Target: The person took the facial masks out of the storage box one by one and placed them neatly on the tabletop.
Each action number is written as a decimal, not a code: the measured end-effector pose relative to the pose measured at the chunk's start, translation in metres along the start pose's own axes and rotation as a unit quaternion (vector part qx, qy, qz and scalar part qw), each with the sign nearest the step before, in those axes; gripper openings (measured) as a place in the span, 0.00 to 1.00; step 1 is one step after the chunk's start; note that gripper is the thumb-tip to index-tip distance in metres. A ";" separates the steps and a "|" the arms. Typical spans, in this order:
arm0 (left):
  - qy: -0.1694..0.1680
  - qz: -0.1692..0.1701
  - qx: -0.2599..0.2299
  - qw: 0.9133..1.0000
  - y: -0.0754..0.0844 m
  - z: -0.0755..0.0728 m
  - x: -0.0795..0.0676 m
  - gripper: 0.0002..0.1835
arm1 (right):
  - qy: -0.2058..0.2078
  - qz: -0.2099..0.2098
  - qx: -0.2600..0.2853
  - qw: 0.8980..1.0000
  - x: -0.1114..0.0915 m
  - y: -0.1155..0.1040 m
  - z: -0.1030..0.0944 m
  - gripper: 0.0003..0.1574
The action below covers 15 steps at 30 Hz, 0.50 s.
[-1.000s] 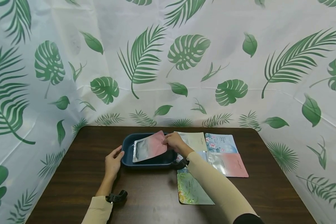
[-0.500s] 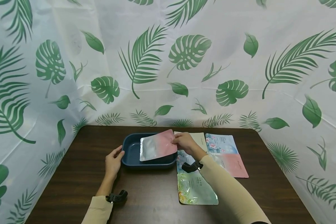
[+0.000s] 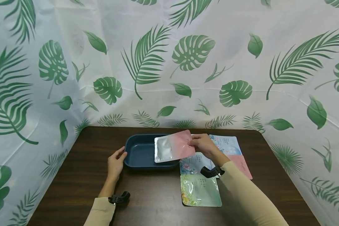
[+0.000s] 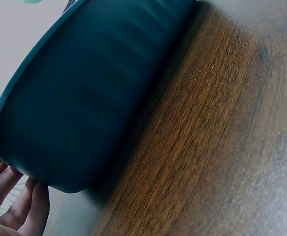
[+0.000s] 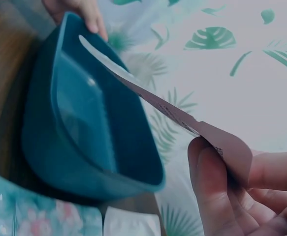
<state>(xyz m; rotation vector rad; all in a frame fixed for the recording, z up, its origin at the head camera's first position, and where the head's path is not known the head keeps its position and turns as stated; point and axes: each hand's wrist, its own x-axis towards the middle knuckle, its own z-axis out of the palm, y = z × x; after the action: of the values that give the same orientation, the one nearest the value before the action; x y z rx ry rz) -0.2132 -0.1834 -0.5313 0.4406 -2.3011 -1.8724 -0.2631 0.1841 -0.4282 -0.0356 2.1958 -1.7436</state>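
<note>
My right hand (image 3: 205, 145) pinches a pink and silver face mask sachet (image 3: 173, 147) by its pink end. The sachet (image 5: 170, 110) hangs tilted over the right part of a blue plastic tub (image 3: 139, 152), its silver end toward the left. In the right wrist view, thumb and fingers press on both faces of the pink end. At the tub's left end, my left hand (image 3: 115, 164) holds the wall near the rim. The left wrist view shows fingertips (image 4: 37, 204) against the outside of the tub (image 4: 79, 103). Inside, the tub's visible floor is bare.
Right of the tub lie more flat sachets: a blue floral one (image 3: 193, 164), a green one (image 3: 200, 191), another blue one (image 3: 227, 145) and a pink one (image 3: 241, 165) partly behind the right arm. All lie on the dark wooden table (image 3: 149, 197); a leaf-print curtain (image 3: 158, 62) hangs behind.
My right hand has moved to the right with the pink sachet, from over the tub's middle toward its right end. The left hand has stayed at the tub's left end.
</note>
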 end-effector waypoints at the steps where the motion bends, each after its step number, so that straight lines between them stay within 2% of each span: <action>1: 0.001 0.002 -0.002 1.000 0.000 0.000 0.000 0.21 | 0.000 -0.001 0.000 1.000 -0.003 0.001 -0.004 0.22; 15: 0.012 0.011 -0.002 1.000 -0.001 0.001 -0.001 0.21 | 0.008 0.005 -0.012 1.000 -0.046 0.021 -0.061 0.25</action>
<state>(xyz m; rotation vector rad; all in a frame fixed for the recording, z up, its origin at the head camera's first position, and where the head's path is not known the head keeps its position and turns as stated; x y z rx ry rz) -0.2125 -0.1828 -0.5320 0.4340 -2.2778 -1.8514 -0.2321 0.2570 -0.4253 -0.0147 2.2243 -1.7184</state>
